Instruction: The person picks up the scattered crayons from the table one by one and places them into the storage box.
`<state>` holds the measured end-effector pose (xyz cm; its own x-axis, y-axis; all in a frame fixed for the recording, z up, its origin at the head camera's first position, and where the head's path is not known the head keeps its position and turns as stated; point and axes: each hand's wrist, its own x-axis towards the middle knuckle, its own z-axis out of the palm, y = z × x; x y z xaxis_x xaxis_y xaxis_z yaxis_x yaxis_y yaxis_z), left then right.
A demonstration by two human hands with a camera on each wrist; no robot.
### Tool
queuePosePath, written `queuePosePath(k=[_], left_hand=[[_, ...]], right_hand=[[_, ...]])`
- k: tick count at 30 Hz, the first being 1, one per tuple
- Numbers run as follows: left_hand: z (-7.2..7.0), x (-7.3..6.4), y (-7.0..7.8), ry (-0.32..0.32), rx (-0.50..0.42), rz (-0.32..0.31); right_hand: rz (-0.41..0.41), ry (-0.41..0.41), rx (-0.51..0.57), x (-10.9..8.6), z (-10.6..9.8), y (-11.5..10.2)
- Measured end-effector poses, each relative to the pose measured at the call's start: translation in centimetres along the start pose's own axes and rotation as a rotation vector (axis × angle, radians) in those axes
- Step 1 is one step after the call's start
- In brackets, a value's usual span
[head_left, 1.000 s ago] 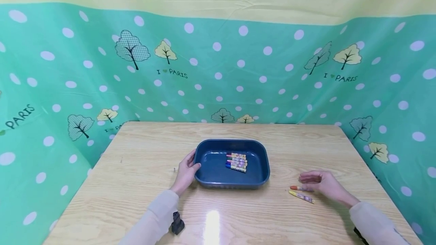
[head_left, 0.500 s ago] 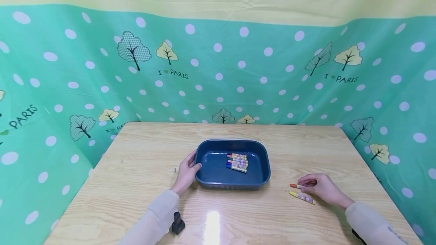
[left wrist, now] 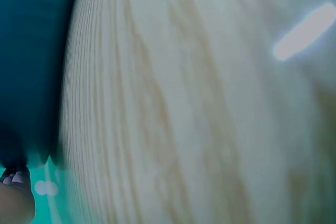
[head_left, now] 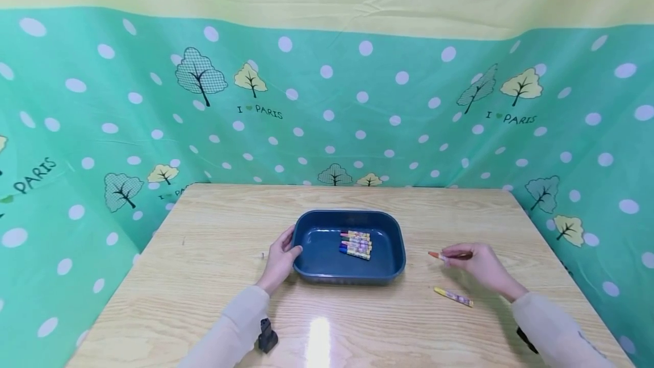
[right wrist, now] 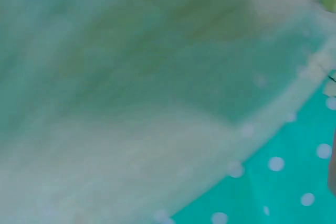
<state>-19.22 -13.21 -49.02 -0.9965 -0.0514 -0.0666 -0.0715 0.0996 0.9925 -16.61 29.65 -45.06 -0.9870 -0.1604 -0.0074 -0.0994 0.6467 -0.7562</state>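
Note:
In the head view a dark blue rectangular tray (head_left: 319, 272) stands on the table, with several crayons (head_left: 356, 245) lying side by side in it. My left hand (head_left: 278, 260) grips the tray's left side, thumb over the rim; in the left wrist view the same tray (left wrist: 34, 66) fills the left edge. To the right of the tray, my right hand (head_left: 480, 266) pinches an orange crayon (head_left: 437, 256), its coloured tip pointing left toward the tray. A yellow crayon (head_left: 453, 296) lies on the table just below that hand. The right wrist view is blurred.
The wooden table (head_left: 230, 203) is bordered at the back and sides by a green dotted curtain (head_left: 306, 146). A small black object (head_left: 267, 336) sits beside the left sleeve. Light glares on the table (head_left: 319, 339) near the front.
My right hand has taken hold of the orange crayon and moved it away from the yellow one, toward the back and slightly left. The left hand and tray have stayed put.

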Motion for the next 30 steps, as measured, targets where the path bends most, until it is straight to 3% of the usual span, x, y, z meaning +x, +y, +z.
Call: queuePosePath(k=[8,22,30], left_hand=[[0.0,0.0,-0.1,-0.009,0.002,0.005],[-0.1,-0.2,0.0,0.002,0.003,0.015],[0.0,-0.2,0.2,0.007,-0.002,0.013]], right_hand=[[-0.009,0.039,0.053,1.7,0.8,-3.9],[0.023,0.055,0.205,4.7,7.0,-9.2],[-0.044,0.026,0.183,6.1,9.8,-10.8]])
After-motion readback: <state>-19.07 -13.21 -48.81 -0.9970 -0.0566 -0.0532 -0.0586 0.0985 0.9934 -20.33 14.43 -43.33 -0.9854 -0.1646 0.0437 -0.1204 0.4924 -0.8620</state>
